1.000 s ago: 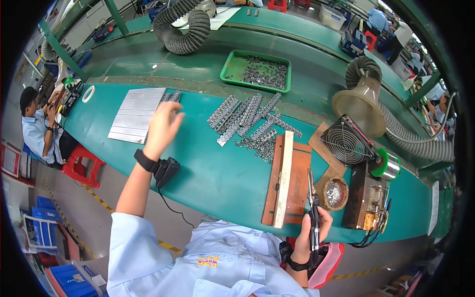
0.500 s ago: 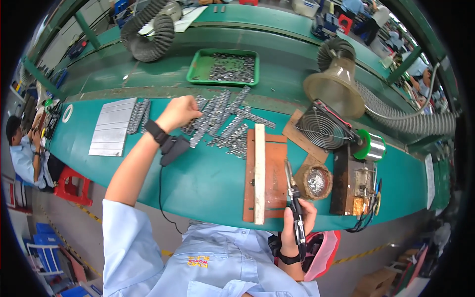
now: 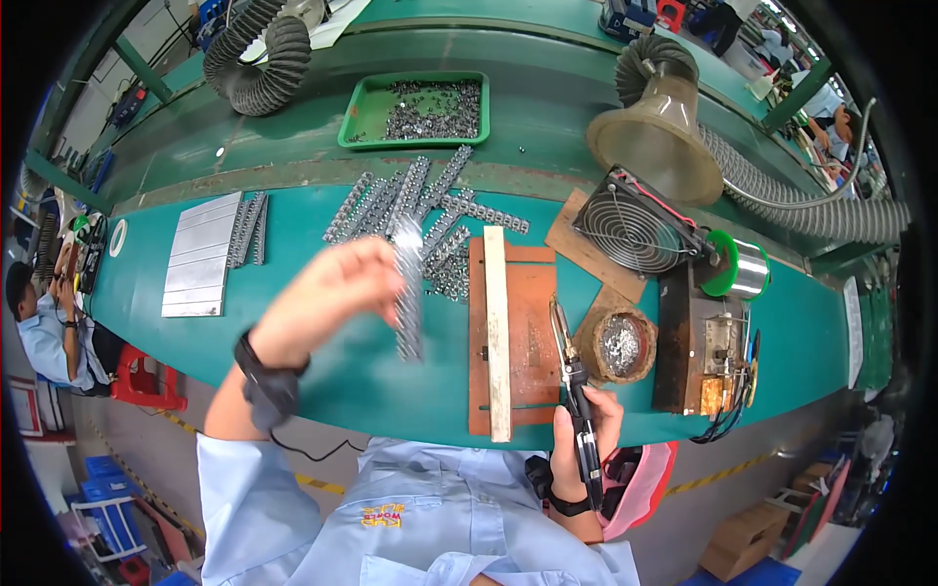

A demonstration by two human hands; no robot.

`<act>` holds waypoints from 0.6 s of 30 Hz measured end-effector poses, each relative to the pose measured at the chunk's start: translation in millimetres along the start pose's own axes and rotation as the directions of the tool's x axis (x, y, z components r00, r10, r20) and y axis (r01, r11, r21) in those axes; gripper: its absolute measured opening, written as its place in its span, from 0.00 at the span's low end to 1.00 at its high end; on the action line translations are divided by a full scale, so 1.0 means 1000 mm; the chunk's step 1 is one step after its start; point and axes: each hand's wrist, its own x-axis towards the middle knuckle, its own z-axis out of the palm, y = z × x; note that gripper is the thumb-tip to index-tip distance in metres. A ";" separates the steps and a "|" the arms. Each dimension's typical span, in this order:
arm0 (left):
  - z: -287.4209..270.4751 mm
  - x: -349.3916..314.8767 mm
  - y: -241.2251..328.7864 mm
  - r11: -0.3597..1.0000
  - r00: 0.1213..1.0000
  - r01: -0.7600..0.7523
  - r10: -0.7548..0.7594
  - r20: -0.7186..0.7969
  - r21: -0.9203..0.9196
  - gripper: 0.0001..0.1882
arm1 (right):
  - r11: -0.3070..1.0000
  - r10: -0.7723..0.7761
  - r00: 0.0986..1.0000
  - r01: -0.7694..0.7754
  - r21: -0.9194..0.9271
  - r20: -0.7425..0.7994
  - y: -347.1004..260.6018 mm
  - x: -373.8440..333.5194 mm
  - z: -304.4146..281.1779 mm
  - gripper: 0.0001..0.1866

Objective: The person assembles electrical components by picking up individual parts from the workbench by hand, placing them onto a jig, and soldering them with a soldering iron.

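My left hand [image 3: 342, 293] pinches a strip of small metal parts [image 3: 408, 303] by its side, lifted off the green mat and smeared by motion. Behind it lies a heap of similar strips [image 3: 403, 195], with a pile of loose small parts [image 3: 451, 278] beside them. My right hand [image 3: 598, 430] is closed around a black soldering iron [image 3: 578, 400], its tip pointing away from me. Left of the iron lies a reddish-brown board [image 3: 530, 342] with a pale wooden bar [image 3: 496, 342] along it. Just right of the tip is a round pot [image 3: 619, 348] with shiny metal bits inside.
At the back stands a green tray [image 3: 352, 112] of small parts. A fan [image 3: 637, 225], a fume hood [image 3: 657, 146], a solder spool [image 3: 735, 266] and a metal box [image 3: 676, 352] occupy the right. Left are a ridged plate [image 3: 202, 254] and more strips. A cable trails from my left wrist.
My left hand has come back from the heap toward me, carrying a strip with it. My right hand holds the soldering iron almost as before. The view has shifted slightly.
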 end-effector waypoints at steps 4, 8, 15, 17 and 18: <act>0.048 -0.011 -0.043 0.984 0.986 0.138 -0.126 0.107 -0.116 0.07 | 0.995 0.091 0.992 -0.094 0.025 0.090 -0.006 -0.002 -0.003 0.18; 0.065 -0.005 -0.063 0.982 0.987 0.140 -0.129 0.094 -0.124 0.09 | 0.997 0.066 0.993 -0.068 0.025 0.099 -0.003 0.000 -0.002 0.18; 0.067 0.003 -0.064 0.980 0.980 0.178 -0.169 0.101 -0.092 0.09 | 1.000 -0.018 0.999 0.019 -0.013 0.040 -0.002 0.004 -0.001 0.19; 0.067 0.004 -0.064 0.979 0.979 0.186 -0.178 0.099 -0.082 0.09 | 1.000 -0.017 0.999 0.018 -0.016 0.043 -0.002 0.004 -0.001 0.19; 0.067 0.005 -0.064 0.978 0.978 0.192 -0.183 0.104 -0.082 0.08 | 1.000 -0.021 0.999 0.021 -0.018 0.044 -0.003 0.004 -0.001 0.19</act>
